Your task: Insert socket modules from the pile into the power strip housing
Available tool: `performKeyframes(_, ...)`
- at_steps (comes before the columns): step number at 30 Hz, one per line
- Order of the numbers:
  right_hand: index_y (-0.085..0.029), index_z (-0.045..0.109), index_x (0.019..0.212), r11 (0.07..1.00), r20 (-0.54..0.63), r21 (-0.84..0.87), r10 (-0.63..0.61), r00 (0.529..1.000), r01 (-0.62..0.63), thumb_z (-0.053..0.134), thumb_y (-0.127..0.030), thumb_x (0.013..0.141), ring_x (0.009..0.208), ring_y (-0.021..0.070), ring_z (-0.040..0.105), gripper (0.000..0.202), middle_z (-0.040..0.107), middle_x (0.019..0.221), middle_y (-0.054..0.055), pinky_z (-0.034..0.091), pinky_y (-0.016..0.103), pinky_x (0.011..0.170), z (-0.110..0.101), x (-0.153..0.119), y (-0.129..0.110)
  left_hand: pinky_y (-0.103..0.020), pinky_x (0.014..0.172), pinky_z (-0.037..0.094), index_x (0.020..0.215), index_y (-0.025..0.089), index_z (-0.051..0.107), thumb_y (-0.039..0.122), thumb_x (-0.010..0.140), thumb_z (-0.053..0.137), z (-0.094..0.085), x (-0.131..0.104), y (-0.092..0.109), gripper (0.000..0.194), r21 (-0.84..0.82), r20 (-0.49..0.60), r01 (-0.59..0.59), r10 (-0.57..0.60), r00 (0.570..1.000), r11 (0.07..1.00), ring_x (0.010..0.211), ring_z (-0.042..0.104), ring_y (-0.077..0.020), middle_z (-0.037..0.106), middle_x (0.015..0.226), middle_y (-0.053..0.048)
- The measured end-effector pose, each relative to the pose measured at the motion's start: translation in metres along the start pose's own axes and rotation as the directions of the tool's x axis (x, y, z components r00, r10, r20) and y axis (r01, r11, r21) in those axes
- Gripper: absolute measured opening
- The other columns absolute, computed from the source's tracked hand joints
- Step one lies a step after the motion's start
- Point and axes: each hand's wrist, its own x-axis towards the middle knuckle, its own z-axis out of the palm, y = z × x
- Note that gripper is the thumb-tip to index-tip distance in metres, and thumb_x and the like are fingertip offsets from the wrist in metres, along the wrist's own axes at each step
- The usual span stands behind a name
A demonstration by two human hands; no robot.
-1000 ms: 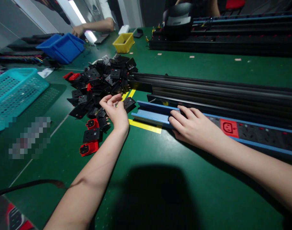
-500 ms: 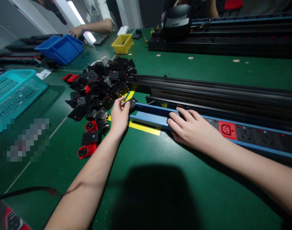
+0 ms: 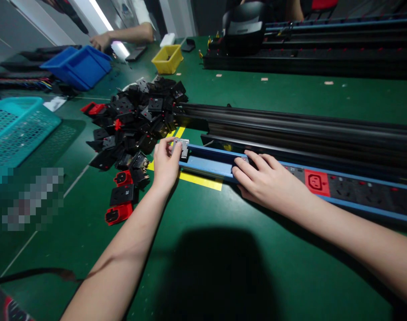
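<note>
My left hand (image 3: 166, 162) pinches a black socket module (image 3: 182, 148) at the left end of a blue rail (image 3: 210, 166). The rail's left stretch shows a bare channel. My right hand (image 3: 263, 176) is closed over the rail farther right, its fingers on a dark module that they mostly hide. Right of that hand, a red socket (image 3: 317, 182) and black sockets (image 3: 343, 188) sit in the rail. A heap of loose black modules (image 3: 123, 107), with a few red ones, lies beyond my left hand.
Long black rails (image 3: 290, 125) lie behind the blue one. A teal basket (image 3: 19, 129), a blue bin (image 3: 79, 67) and a yellow bin (image 3: 168, 59) stand at the left and back. Another person's hand (image 3: 101, 42) is near the blue bin. More rails (image 3: 290, 60) lie at the back right.
The module in my left hand has turned, showing a lighter face, and now stands more upright at the rail's end. My right hand has barely moved.
</note>
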Motion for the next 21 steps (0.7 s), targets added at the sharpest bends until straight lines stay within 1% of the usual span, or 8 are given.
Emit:
performKeyframes(2, -0.011, 0.064, 0.122, 1.000, 0.004, 0.000, 0.002, 1.000, -0.002, 0.054, -0.023, 0.098, 0.130, 0.0404, 0.055, 0.029, 0.064, 0.136, 0.017, 0.043, 0.047, 0.096, 0.0000, -0.0001, -0.0001, -0.031, 0.091, 0.050, 0.105, 0.023, 0.066, 0.037, 0.087, 0.069, 0.0006, -0.0014, 0.0048, 0.023, -0.013, -0.002, -0.024, 0.024, 1.000, 1.000, 0.097, 0.062, -0.0189, 0.065, 0.100, -0.004)
performKeyframes(3, -0.011, 0.063, 0.123, 1.000, 0.008, -0.001, 0.003, 1.000, -0.002, 0.053, -0.023, 0.098, 0.130, 0.0406, 0.055, 0.029, 0.064, 0.136, 0.017, 0.043, 0.047, 0.096, -0.0001, -0.0002, -0.0001, -0.031, 0.090, 0.051, 0.106, 0.023, 0.064, 0.037, 0.087, 0.069, 0.0010, -0.0017, 0.0066, 0.023, -0.035, 0.009, -0.029, 0.030, 1.000, 0.999, 0.097, 0.063, -0.0184, 0.067, 0.102, -0.004)
performKeyframes(6, -0.011, 0.062, 0.123, 1.000, 0.022, -0.004, 0.001, 1.000, -0.001, 0.051, -0.023, 0.099, 0.130, 0.0410, 0.055, 0.029, 0.064, 0.137, 0.016, 0.043, 0.047, 0.096, -0.0007, -0.0001, 0.0000, -0.028, 0.085, 0.053, 0.106, 0.023, 0.061, 0.036, 0.085, 0.072, 0.0019, -0.0011, 0.0087, 0.027, -0.136, 0.005, -0.035, 0.036, 0.999, 0.990, 0.093, 0.066, -0.0164, 0.069, 0.101, -0.003)
performKeyframes(9, -0.011, 0.062, 0.124, 1.000, 0.029, -0.006, -0.003, 1.000, 0.003, 0.052, -0.024, 0.099, 0.130, 0.0412, 0.055, 0.030, 0.063, 0.137, 0.016, 0.044, 0.047, 0.096, -0.0013, 0.0002, 0.0003, -0.027, 0.084, 0.054, 0.109, 0.022, 0.064, 0.040, 0.087, 0.071, 0.0011, 0.0005, 0.0067, 0.030, -0.154, -0.018, -0.036, 0.034, 0.999, 0.987, 0.094, 0.068, -0.0163, 0.071, 0.103, -0.003)
performKeyframes(13, -0.011, 0.062, 0.124, 1.000, 0.020, -0.009, -0.001, 1.000, 0.002, 0.054, -0.025, 0.098, 0.130, 0.0413, 0.055, 0.031, 0.063, 0.137, 0.017, 0.044, 0.047, 0.096, -0.0009, 0.0002, 0.0006, -0.030, 0.099, 0.051, 0.115, 0.022, 0.071, 0.044, 0.097, 0.057, -0.0019, 0.0022, 0.0024, 0.032, -0.113, -0.059, -0.061, 0.054, 0.997, 0.992, 0.108, 0.067, -0.0180, 0.073, 0.116, -0.006)
performKeyframes(15, -0.011, 0.063, 0.124, 1.000, 0.014, -0.006, -0.003, 1.000, 0.003, 0.055, -0.025, 0.097, 0.130, 0.0411, 0.055, 0.031, 0.064, 0.137, 0.017, 0.043, 0.047, 0.096, -0.0005, -0.0002, 0.0006, -0.031, 0.105, 0.048, 0.115, 0.022, 0.073, 0.043, 0.098, 0.054, -0.0027, 0.0030, 0.0006, 0.033, -0.107, -0.076, -0.062, 0.054, 0.996, 0.992, 0.113, 0.067, -0.0182, 0.074, 0.118, -0.006)
performKeyframes(17, -0.011, 0.063, 0.123, 1.000, 0.007, 0.000, -0.005, 1.000, 0.005, 0.057, -0.025, 0.096, 0.130, 0.0410, 0.055, 0.032, 0.064, 0.137, 0.018, 0.043, 0.047, 0.096, -0.0003, -0.0007, 0.0006, -0.031, 0.103, 0.049, 0.111, 0.022, 0.074, 0.043, 0.097, 0.053, -0.0026, 0.0038, -0.0005, 0.032, -0.127, -0.070, -0.037, 0.028, 0.997, 0.991, 0.110, 0.067, -0.0186, 0.074, 0.115, -0.005)
performKeyframes(21, -0.011, 0.064, 0.123, 1.000, 0.009, -0.003, -0.003, 1.000, 0.003, 0.057, -0.025, 0.096, 0.130, 0.0409, 0.054, 0.031, 0.064, 0.137, 0.018, 0.043, 0.047, 0.096, -0.0004, -0.0011, 0.0004, -0.030, 0.091, 0.053, 0.094, 0.020, 0.075, 0.037, 0.093, 0.053, -0.0021, 0.0041, 0.0003, 0.028, -0.194, -0.027, 0.004, -0.010, 1.000, 0.981, 0.096, 0.068, -0.0188, 0.075, 0.099, -0.004)
